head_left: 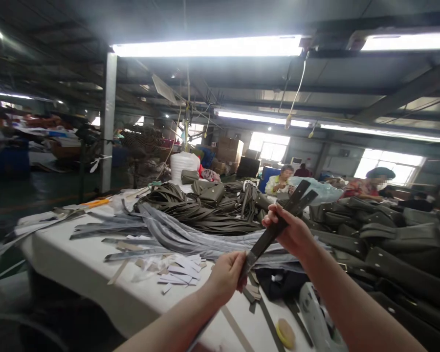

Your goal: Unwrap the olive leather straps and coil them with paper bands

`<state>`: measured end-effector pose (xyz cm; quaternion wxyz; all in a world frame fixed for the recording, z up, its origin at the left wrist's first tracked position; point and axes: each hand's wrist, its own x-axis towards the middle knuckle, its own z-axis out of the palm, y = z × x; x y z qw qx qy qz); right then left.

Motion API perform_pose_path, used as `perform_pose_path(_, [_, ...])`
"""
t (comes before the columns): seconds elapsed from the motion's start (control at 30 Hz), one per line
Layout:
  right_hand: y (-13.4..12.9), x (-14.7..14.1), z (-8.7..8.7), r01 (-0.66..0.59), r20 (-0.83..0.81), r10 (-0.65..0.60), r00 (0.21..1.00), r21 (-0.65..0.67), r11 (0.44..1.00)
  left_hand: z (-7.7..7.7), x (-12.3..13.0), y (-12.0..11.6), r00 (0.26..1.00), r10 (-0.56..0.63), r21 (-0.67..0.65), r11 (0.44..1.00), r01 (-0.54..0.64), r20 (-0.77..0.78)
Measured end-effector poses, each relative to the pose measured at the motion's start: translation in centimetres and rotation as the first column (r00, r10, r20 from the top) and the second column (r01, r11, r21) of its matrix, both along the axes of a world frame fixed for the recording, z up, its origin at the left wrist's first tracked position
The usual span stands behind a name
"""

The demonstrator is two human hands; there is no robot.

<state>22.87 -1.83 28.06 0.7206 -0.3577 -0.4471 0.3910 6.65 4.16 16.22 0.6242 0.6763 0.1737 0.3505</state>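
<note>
Both my hands hold dark olive straps (266,243) that slant up to the right above the white table. My left hand (225,277) pinches the lower end between thumb and fingers. Further up, my right hand (291,229) is closed around them, and two strap ends with small holes fan out beyond it. Just behind my hands lies a long bundle of grey straps (179,233). A heap of dark olive straps (205,217) is piled behind that bundle. White paper strips (181,271) are scattered left of my left hand.
Dark olive bags (399,244) are heaped along the right. A white machine-like object (317,313) and a yellow-edged roll (285,333) sit near the table's (77,244) front. An orange-handled tool (95,203) lies at the left edge. Two people (278,183) sit at the back.
</note>
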Motion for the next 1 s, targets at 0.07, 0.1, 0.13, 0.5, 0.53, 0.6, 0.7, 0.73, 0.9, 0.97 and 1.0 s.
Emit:
perform_pose_path(0.07, [-0.2, 0.6, 0.5, -0.005, 0.074, 0.006, 0.997, -0.018, 1.000, 1.1, 0.6, 0.2, 0.999, -0.026, 0.011, 1.000, 0.025, 0.020])
perform_pose_path(0.1, [-0.3, 0.6, 0.5, -0.010, 0.119, 0.013, 0.993, -0.033, 0.999, 1.8, 0.9, 0.3, 0.999, -0.041, 0.009, 0.999, 0.040, 0.033])
perform_pose_path(0.13, [-0.4, 0.4, 0.4, -0.016, 0.168, 0.025, 0.985, -0.051, 0.999, 2.6, 1.2, 0.3, 0.997, -0.053, 0.003, 0.999, 0.053, 0.048])
perform_pose_path(0.5, [-1.0, -0.8, 1.9, 0.173, 0.181, -0.179, 0.967, 0.050, 0.984, 7.0, 2.2, -0.3, 0.993, -0.059, 0.062, 0.997, 0.053, 0.099])
perform_pose_path(0.53, [-1.0, -0.1, 2.5, 0.279, 0.113, -0.293, 0.950, 0.125, 0.952, 6.8, 2.3, -0.3, 0.994, -0.052, 0.068, 0.997, 0.046, 0.094])
perform_pose_path(0.6, [-0.8, 1.1, 3.4, 0.406, 0.070, -0.426, 0.902, 0.194, 0.893, 6.5, 2.5, -0.2, 0.996, -0.035, 0.079, 0.996, 0.029, 0.080])
perform_pose_path(0.7, [-0.7, 1.6, 3.4, 0.391, 0.170, -0.419, 0.892, 0.175, 0.903, 6.3, 2.9, 0.0, 0.997, -0.016, 0.073, 0.997, 0.010, 0.071])
perform_pose_path(0.73, [-0.7, 1.6, 3.2, 0.373, 0.203, -0.400, 0.894, 0.158, 0.914, 6.4, 3.0, 0.0, 0.997, -0.013, 0.069, 0.998, 0.008, 0.070])
perform_pose_path(0.9, [-0.6, 0.4, 1.8, 0.329, 0.257, -0.351, 0.900, 0.126, 0.936, 7.0, 3.7, 0.2, 0.997, -0.021, 0.068, 0.998, 0.016, 0.076])
perform_pose_path(0.97, [-0.3, -0.2, 1.3, 0.294, 0.261, -0.314, 0.913, 0.114, 0.949, 7.3, 3.9, 0.1, 0.996, -0.020, 0.069, 0.998, 0.014, 0.091])
perform_pose_path(1.0, [-0.1, -0.6, 1.0, 0.274, 0.268, -0.292, 0.918, 0.105, 0.956, 7.5, 3.9, 0.1, 0.995, -0.017, 0.070, 0.997, 0.010, 0.100])
